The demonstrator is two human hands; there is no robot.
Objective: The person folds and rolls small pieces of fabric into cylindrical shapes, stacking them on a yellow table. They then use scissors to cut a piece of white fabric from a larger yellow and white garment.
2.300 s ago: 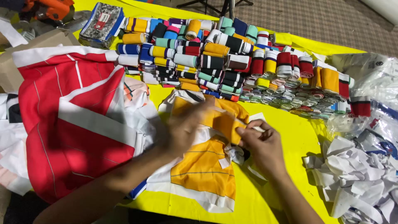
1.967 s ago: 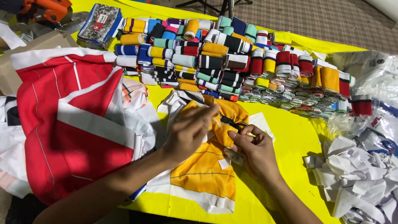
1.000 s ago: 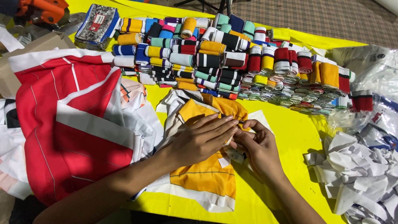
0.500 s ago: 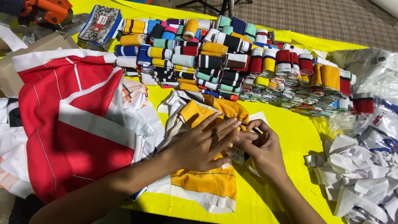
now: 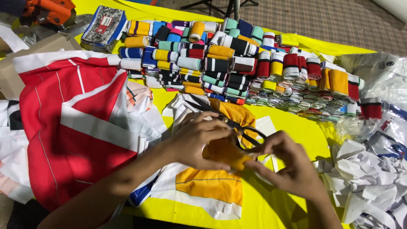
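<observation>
**Both hands gather a fold of orange cloth near the front edge**

We see the left hand (image 5: pixel 199 142) lying palm down on the orange cloth (image 5: pixel 222 154), its fingers (image 5: pixel 218 125) curled over a bunched fold and pressing it together with the thumb below. The right hand (image 5: pixel 292 165) meets it from the other side; its fingers (image 5: pixel 271 142) pinch the same fold at its right end, so the cloth sits between the two sets of fingertips. A pair of black-handled scissors (image 5: pixel 248 135) lies on the cloth just behind the fold, its loops just beside the right fingertips; we cannot tell whether they touch.

The orange cloth is part of an orange and white garment piece (image 5: pixel 207 191) spread on the yellow surface (image 5: pixel 292 123) toward its front edge, about midway along. To the left lies a red and white striped garment (image 5: pixel 68 127). Along the far edge, rolls of striped ribbing (image 5: pixel 229 63) in many colours are stacked in rows. Near the right edge sit crumpled white scraps (image 5: pixel 364 178) and clear plastic bags (image 5: pixel 377 76).
</observation>
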